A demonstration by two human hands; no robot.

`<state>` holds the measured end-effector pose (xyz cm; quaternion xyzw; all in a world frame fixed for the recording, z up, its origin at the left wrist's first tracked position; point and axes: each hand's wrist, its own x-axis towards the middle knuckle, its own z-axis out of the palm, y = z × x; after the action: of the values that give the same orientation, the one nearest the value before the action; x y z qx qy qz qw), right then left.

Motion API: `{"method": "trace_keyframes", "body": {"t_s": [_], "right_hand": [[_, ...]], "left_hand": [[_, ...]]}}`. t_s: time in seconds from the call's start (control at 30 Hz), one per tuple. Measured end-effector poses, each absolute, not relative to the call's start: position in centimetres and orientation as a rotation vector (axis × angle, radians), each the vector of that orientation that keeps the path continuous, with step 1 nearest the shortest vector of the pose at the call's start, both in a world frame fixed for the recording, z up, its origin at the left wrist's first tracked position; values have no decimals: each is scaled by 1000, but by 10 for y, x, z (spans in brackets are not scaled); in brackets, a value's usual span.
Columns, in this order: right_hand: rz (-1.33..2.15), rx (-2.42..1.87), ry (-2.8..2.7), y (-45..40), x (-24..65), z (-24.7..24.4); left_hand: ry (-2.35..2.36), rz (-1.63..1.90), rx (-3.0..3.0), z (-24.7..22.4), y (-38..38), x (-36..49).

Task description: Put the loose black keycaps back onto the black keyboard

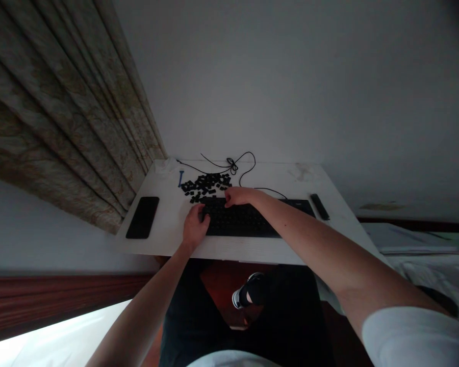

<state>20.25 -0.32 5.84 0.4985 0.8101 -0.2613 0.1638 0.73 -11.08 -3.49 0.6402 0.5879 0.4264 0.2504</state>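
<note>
We look down on a white desk [229, 250] set against a pale wall [290, 86], with a patterned curtain [61, 117] hanging in folds along one side. A bed [424, 270] with white bedding lies off to the right, and below the desk's near edge we see dark trousers and a sneaker [250, 290] on a dark floor.

A black keyboard [240, 220] sits near the desk's front edge. Just above its left end is a loose pile of black keycaps [205, 186], touching the keyboard's top edge, with a small blue tool [181, 178] just beside the pile. A tangled black cable [233, 164] runs behind them.

The left hand [194, 227] is curled at the keyboard's left end, its fingertips on the keys. The right hand [240, 196] reaches across the top edge, fingers extended towards the pile. We cannot tell whether either hand grips anything.

A black phone [142, 217] lies flat at the left, and a black remote [320, 207] lies at the right.
</note>
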Motion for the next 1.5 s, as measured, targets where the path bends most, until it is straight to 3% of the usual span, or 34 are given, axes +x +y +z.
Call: {"method": "trace_keyframes", "body": {"t_s": [0.43,0.63,0.87,1.07,1.27,1.5], "right_hand": [[-747,1443,2302,-5,205,58],[-719,1723,2427,-33,217,54],[-37,2292,2675,-126,257,3],[246,2312,2783,-159,267,-22],[227,2302,2796,-155,266,-20],[200,2305,2799,-155,268,-21]], "left_hand": [[1565,1171,1711,-30,-110,6],[1570,1193,1692,-31,-111,4],[1638,1233,1790,-33,-109,5],[1727,1305,1887,-35,-103,1],[1908,1041,2039,-30,-71,-16],[1669,764,2233,-22,-34,-36]]}}
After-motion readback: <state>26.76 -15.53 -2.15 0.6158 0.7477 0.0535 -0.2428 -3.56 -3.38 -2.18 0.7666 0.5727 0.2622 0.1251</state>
